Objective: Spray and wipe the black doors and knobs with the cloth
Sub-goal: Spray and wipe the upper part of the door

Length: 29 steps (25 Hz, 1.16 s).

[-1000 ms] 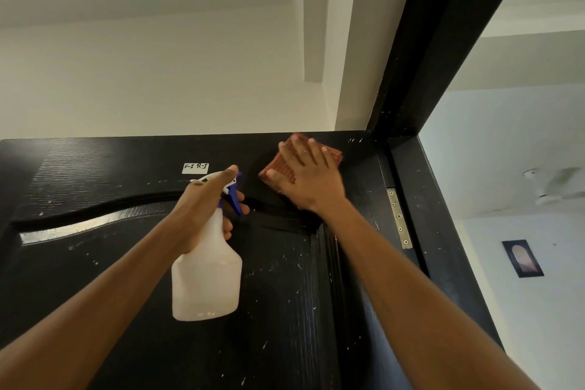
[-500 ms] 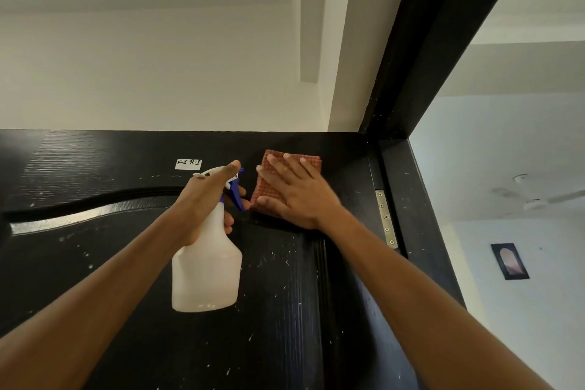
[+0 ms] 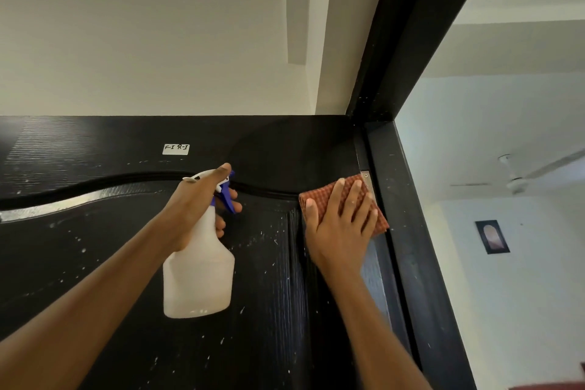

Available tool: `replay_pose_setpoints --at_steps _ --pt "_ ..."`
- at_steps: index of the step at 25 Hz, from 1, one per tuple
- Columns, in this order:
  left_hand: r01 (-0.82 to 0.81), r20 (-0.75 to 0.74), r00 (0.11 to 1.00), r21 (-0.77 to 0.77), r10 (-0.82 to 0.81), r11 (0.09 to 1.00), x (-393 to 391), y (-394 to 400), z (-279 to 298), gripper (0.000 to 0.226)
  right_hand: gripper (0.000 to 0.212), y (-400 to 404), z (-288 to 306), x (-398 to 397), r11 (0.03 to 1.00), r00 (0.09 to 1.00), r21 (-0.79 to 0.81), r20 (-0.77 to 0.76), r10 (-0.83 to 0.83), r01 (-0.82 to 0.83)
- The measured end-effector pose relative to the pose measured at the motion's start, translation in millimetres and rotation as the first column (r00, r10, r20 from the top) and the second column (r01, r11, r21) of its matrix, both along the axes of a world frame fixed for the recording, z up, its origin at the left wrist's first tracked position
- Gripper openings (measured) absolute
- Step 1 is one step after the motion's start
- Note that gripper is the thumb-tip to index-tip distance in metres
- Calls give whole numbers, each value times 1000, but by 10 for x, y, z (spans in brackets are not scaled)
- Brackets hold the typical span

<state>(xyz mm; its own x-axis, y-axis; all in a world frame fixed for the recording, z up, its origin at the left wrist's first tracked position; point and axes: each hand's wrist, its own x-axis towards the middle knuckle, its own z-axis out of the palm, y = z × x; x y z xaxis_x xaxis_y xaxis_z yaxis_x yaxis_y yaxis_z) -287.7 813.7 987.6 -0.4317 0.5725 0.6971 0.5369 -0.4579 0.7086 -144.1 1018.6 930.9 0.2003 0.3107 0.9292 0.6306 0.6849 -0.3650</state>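
Little done, by my estimate: door (image 3: 95, 263) top corner only, white specks remain across panel. Right hand (image 3: 340, 225) flat, fingers straight, pressing cloth (image 3: 380, 218) beside hinge. Left hand (image 3: 196, 209) grips spray bottle (image 3: 198, 279), near door. Knobs unseen, presumably left.

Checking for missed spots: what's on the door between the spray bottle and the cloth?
Head view: only bare black wooden door, flecked white, between the white plastic spray bottle and the reddish checked cloth.
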Motion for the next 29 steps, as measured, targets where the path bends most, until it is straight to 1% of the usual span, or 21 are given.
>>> replay_pose_setpoints --at_steps 1,3,5,9,11,12,13,15,16,17,18,20,21,23,25,27,29 --pt "4 5 1000 -7 -3 1000 33 5 -32 60 81 -18 -118 -15 1000 1000 -25 3 7 -7" --pt "0 4 1000 -10 0 1000 73 -12 -38 60 82 -53 -77 -67 1000 1000 -27 5 -11 11" --pt "-28 16 999 12 28 1000 67 -79 -4 59 82 -106 257 -130 1000 999 -5 47 2 -1" --pt "-65 10 998 75 64 995 -98 -299 36 55 82 -247 1157 -369 1000 993 19 115 -23 20" --pt "-80 5 997 127 80 989 -244 -435 5 50 81 -448 1391 -668 998 976 59 216 -12 -1" --pt "-87 4 996 149 87 985 -305 -489 -16 46 81 -574 1396 -859 993 953 116 302 -14 -22" --pt "-107 16 994 163 105 981 -359 -538 -48 44 79 -708 1325 -1071 981 910 187 415 -27 -56" --pt "-155 44 988 173 150 973 -465 -628 -115 39 75 -908 1127 -1383 943 773 311 625 -108 -120" --pt "-175 53 984 173 168 969 -515 -666 -144 37 74 -932 1102 -1427 928 719 344 680 -143 -141" --pt "-188 51 982 171 182 967 -555 -696 -163 35 74 -899 1132 -1390 920 707 364 689 -160 -147" --pt "-194 41 981 176 189 965 -590 -734 -165 36 75 -852 1182 -1307 916 736 378 657 -164 -134" --pt "-184 33 983 191 181 964 -636 -791 -136 34 78 -679 1250 -1080 932 837 356 528 -144 -64" --pt "-180 32 984 197 177 964 -668 -829 -111 32 79 -607 1260 -985 947 889 320 439 -128 -21" --pt "-185 24 983 206 184 961 -740 -886 -49 37 81 -498 1239 -870 976 962 216 257 -97 40" --pt "-180 1 983 232 185 956 -855 -960 30 42 84 -516 1254 -881 993 991 109 125 -48 35" --pt "-158 -28 985 258 171 953 -1001 -1050 97 42 86 -620 1271 -1019 998 995 56 100 -19 13" --pt "-144 -44 986 248 160 958 -1154 -1077 174 48 86 -706 1224 -1198 998 990 67 139 -22 13"
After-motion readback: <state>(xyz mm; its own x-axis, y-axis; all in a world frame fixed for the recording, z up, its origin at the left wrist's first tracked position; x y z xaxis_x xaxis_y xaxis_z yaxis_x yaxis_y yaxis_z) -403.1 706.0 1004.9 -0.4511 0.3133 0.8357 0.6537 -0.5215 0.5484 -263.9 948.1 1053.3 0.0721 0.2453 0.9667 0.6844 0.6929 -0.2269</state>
